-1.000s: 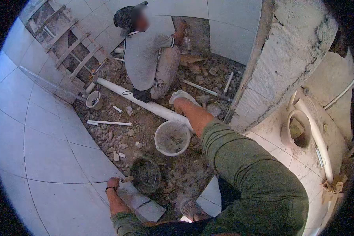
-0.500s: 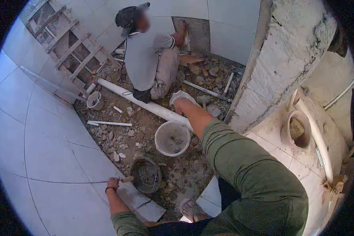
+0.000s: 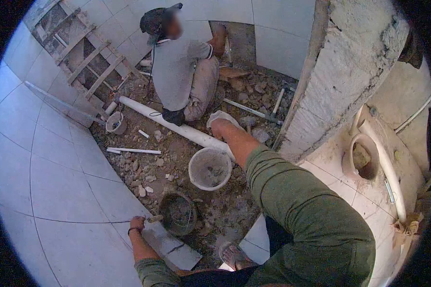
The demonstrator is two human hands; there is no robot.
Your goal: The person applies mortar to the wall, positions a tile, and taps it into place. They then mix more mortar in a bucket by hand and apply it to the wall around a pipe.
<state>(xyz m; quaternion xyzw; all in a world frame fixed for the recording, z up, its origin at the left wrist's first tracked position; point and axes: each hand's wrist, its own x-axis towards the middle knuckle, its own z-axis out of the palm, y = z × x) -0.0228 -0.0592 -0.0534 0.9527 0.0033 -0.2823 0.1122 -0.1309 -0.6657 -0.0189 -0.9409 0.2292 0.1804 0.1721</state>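
Observation:
My left hand (image 3: 137, 223) is low at the left, closed around a short wooden tool handle (image 3: 154, 218) at the edge of the tiled wall, just above a grey mortar-smeared slab (image 3: 171, 245). A dark round pan of mortar (image 3: 177, 213) sits right beside it. My right hand (image 3: 219, 127) reaches forward in a green sleeve and grips a crumpled white cloth (image 3: 223, 116) resting against a long white pipe (image 3: 167, 123). A white bucket (image 3: 209, 168) stands just below that hand.
A person (image 3: 179, 67) squats ahead and works at a bare patch of the tiled wall. Rubble, pipe offcuts and a small pot (image 3: 115, 122) litter the dirt floor. A wooden ladder (image 3: 88, 57) leans at the left. A rough pillar (image 3: 340, 71) and a floor toilet (image 3: 364, 158) are at the right.
The tool handle in my left hand has tilted down slightly toward the mortar pan. The other person's hand has shifted a little along the bare wall patch. My right hand stays put.

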